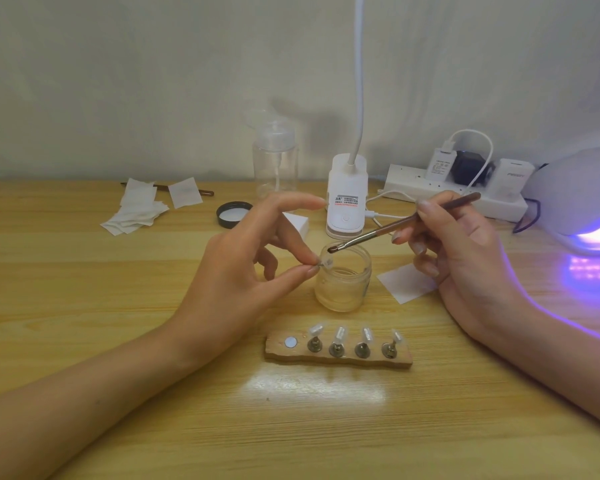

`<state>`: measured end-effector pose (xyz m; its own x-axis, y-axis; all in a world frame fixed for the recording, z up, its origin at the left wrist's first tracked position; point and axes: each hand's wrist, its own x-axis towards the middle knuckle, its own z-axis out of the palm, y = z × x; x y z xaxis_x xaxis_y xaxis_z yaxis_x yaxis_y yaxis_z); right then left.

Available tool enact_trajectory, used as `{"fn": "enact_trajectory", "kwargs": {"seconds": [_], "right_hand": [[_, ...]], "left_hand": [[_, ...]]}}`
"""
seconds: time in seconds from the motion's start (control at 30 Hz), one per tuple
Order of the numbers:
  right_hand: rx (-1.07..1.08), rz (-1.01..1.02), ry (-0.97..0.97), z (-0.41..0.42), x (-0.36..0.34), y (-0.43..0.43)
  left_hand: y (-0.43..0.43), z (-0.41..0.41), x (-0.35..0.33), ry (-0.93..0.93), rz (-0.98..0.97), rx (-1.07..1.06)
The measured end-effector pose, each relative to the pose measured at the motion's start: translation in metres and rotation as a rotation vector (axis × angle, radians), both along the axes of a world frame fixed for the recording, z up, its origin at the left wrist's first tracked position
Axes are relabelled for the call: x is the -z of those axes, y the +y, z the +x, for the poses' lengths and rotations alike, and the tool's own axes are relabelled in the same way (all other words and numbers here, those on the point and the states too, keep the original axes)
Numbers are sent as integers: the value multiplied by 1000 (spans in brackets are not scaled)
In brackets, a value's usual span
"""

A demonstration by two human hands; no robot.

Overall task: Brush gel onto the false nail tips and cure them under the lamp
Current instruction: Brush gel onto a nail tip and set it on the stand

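Hands, two, bare, both raised over the middle of the tabletop.
- left hand: thumb and one fingertip pinch a single false nail tip on its small stand, held at the near-left rim of the gel jar; index finger stretched out above.
- right hand: fingers curled round a brown-handled brush, held like a pen; the dark bristle end sits at the jar's mouth, just above the held tip.
- gel jar: small, clear glass, uncapped, standing between the two hands.
- wooden holder: lies in front of the jar; four nail tips stand on it on metal stands; one round silver spot at its left end is bare.
- curing lamp: white dome at the right edge, glowing violet onto the wood.
- paper wipe: single white square, flat just right of the jar, partly under the right hand.
- black lid: upturned, behind the left hand.
- loose wipes: scattered at far left, over a second brush.
- clear pump bottle: upright near the wall.
- white clip lamp: base behind the jar, neck rising out of view.
- power strip: against the wall, with plugs and a white cable.
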<state>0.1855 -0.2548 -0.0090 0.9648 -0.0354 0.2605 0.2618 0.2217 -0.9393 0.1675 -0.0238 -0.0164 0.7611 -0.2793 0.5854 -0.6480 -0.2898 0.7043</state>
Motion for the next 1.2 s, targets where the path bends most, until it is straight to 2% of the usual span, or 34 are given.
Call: {"fn": "enact_trajectory", "kwargs": {"seconds": [0.1, 0.3, 0.43, 0.57, 0.77, 0.9, 1.07, 1.2], "right_hand": [[-52, -26, -28, -1, 0, 1], [9, -5, 13, 0, 0, 0], [-54, -37, -24, 0, 0, 2], [3, -35, 19, 0, 0, 1], [-42, -39, -12, 0, 0, 2], [7, -37, 11, 1, 1, 0], [-40, -16, -59, -1, 1, -1], [10, -36, -24, -1, 1, 0]], "left_hand": [[0, 0, -1, -3, -4, 3], [-1, 0, -1, -9, 2, -6], [0, -1, -1, -3, -1, 2], [-1, -1, -1, -5, 1, 2], [0, 0, 0, -5, 5, 1], [0, -1, 1, 4, -1, 4], [-1, 0, 2, 33, 1, 3], [-1, 0, 2, 55, -4, 5]]}}
